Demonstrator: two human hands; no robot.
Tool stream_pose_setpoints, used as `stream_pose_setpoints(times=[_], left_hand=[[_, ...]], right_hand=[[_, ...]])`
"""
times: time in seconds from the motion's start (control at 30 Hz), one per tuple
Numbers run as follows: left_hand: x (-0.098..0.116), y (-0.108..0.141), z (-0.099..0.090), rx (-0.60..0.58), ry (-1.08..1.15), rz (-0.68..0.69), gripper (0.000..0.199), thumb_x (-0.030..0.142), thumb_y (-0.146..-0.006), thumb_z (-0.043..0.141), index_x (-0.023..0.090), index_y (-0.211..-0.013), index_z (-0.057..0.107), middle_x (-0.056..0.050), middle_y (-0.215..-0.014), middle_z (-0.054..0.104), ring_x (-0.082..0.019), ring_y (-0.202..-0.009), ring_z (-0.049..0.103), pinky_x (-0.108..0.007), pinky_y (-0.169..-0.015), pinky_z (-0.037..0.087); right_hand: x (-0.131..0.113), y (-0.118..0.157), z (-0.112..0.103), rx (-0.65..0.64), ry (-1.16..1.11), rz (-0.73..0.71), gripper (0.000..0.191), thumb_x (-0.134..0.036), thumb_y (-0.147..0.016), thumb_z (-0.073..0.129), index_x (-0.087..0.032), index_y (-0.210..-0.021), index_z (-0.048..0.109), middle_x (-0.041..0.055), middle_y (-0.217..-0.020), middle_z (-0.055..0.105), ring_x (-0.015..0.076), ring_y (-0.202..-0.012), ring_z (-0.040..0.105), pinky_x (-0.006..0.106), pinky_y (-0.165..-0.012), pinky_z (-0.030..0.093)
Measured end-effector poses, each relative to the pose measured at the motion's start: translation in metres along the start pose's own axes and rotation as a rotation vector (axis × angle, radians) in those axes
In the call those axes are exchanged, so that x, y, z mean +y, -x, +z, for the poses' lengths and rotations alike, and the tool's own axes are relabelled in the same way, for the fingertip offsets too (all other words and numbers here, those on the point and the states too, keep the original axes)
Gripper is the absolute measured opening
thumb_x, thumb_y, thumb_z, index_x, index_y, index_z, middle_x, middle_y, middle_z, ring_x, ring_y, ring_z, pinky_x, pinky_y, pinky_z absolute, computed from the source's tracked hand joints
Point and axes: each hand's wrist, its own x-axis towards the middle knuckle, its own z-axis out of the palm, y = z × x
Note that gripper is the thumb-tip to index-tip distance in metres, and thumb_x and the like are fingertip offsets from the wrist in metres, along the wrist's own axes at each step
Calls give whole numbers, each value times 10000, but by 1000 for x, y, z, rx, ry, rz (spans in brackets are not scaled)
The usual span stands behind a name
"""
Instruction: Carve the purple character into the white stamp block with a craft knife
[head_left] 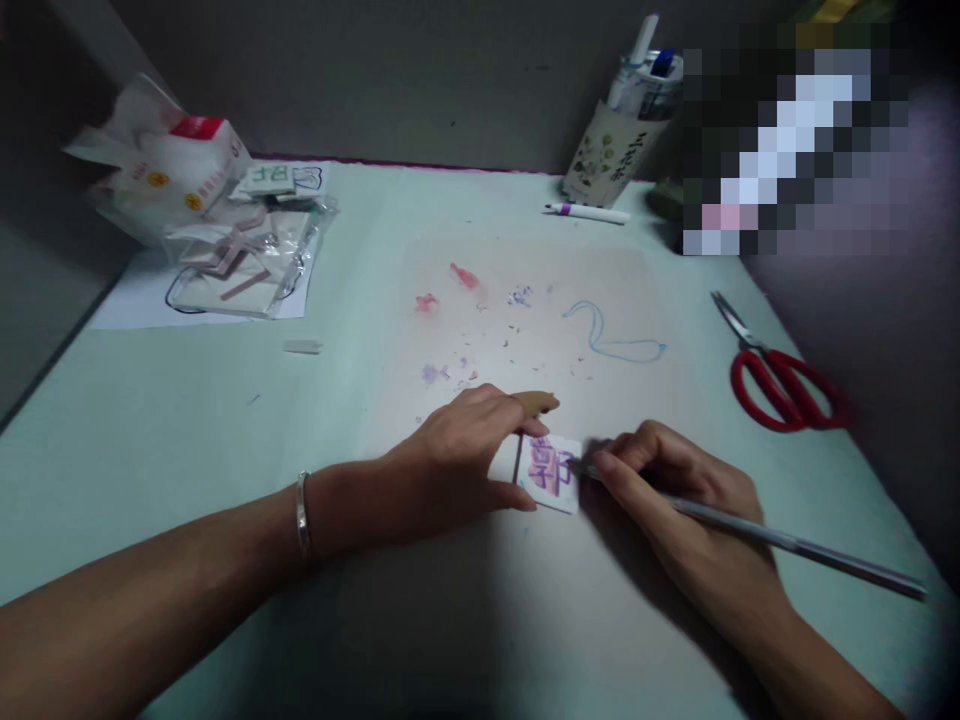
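Between the thumb and fingers of my left hand (pixel 469 445) is a small white block (pixel 551 474) with purple characters and pinkish shading on its face. My right hand (pixel 675 500) grips a long, thin dark pen (pixel 806 548), its tip touching or very close to the block's right part. A tan object (pixel 537 403) lies just beyond my left fingers; what it is cannot be made out. Both hands are low over the whitish, smudged middle of the pale green table (pixel 345 380).
Red-handled scissors (pixel 784 390) lie at the right. A white marker with a purple band (pixel 592 214) lies before a pen holder (pixel 619 150) at the back. Plastic bags (pixel 187 170) and paper (pixel 135 290) occupy the back left. A small whitish strip (pixel 303 347) lies left of centre.
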Motion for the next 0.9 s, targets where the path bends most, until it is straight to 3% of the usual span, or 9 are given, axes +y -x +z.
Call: stream_pose_setpoints(times=[0.23, 0.5, 0.9], left_hand=[[1, 1, 0, 11, -16, -3, 901, 221, -692, 995, 202, -1442, 495, -76, -1236, 744, -270, -1142, 662, -396, -1015, 524], [4, -1, -4, -10, -57, 25, 874, 226, -707, 987, 140, -1424, 494, -94, -1220, 744, -262, -1123, 666, -389, -995, 535], [3, -1, -2, 0, -56, 14, 876, 229, -708, 987, 188, -1429, 491, -79, -1225, 741, -263, -1120, 666, -393, -986, 536]], right_hand=[[2, 1, 0, 12, 21, 3, 331, -364, -939, 693, -230, -666, 562, -21, -649, 588, 120, -582, 494, 246, -514, 383], [1, 0, 2, -10, -27, -35, 292, -294, -924, 702, -225, -676, 565, -22, -665, 628, 116, -604, 544, 228, -526, 402], [2, 0, 2, -36, -53, -41, 280, -298, -929, 712, -230, -694, 576, -5, -698, 657, 135, -632, 573, 242, -556, 442]])
